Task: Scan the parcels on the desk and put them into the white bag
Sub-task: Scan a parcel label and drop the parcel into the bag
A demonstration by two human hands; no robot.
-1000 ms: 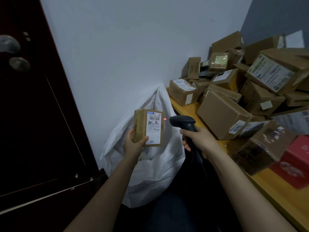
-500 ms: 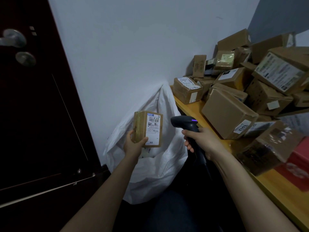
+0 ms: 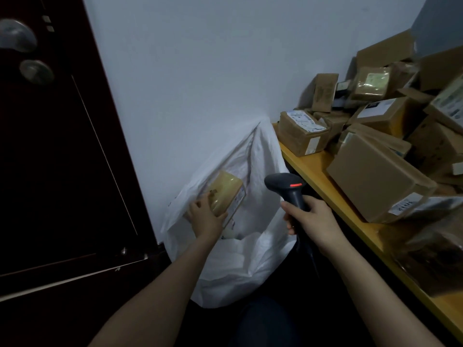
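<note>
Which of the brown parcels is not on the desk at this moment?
The small taped parcel that the left hand holds over the open white bag. All the other parcels lie piled on the yellow desk.

Glossy taped cardboard parcel (image 3: 226, 194), crinkled white plastic bag (image 3: 250, 259), matt black scanner (image 3: 288, 189)

Cannot read the label on the small parcel (image 3: 226, 191), turned nearly edge-on and smeared by blur. Cannot see its near lower corner behind the left hand (image 3: 205, 217), nor the grip of the scanner (image 3: 288, 189) inside the right hand (image 3: 313, 219). Cannot see far into the white bag (image 3: 250, 266) past its folds. Cannot make out print on the parcel pile (image 3: 375, 176) at the right, blurred and cut by the right edge along with the desk (image 3: 310, 166).
</note>
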